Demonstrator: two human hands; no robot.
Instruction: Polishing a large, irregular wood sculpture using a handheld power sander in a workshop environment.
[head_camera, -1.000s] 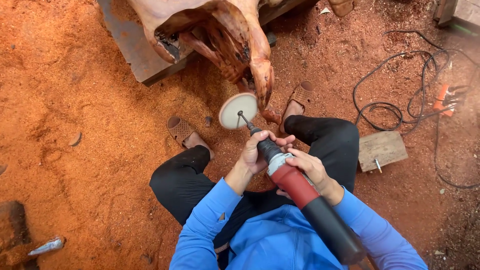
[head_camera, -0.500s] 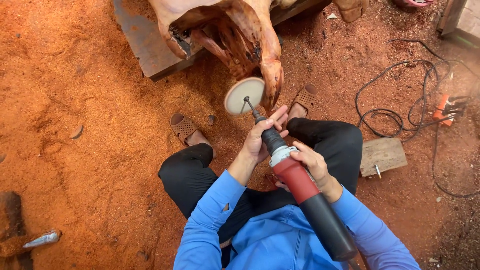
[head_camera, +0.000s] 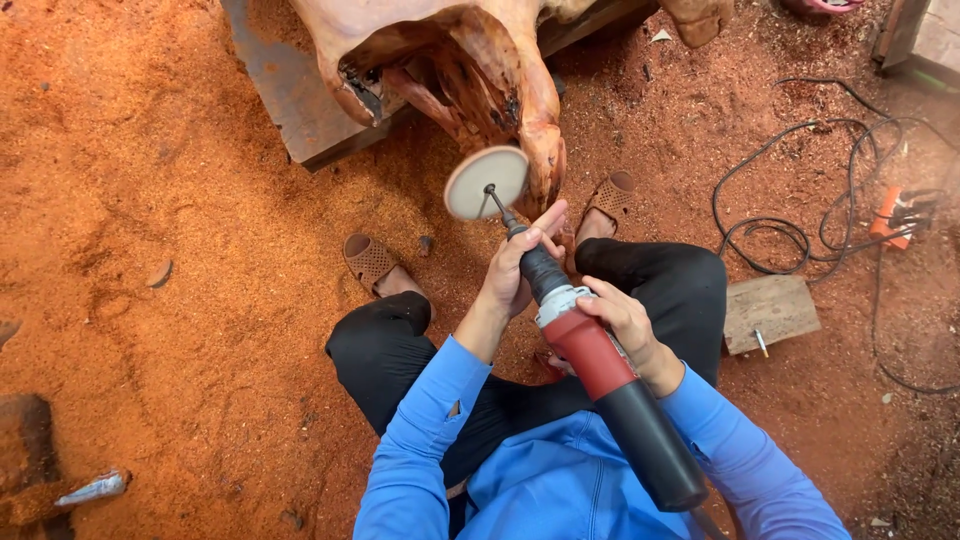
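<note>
Both hands grip a red-and-black power sander (head_camera: 600, 365), the left hand (head_camera: 515, 270) at its neck, the right hand (head_camera: 625, 325) on its body, its round pad (head_camera: 487, 182) just beside the carved root stump (head_camera: 470, 70), so sanding appears underway, calling for steady contact.

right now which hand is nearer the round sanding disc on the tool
Left. The left hand grips the tool's black neck just behind the sanding disc. The right hand sits farther back, on the red body.
</note>
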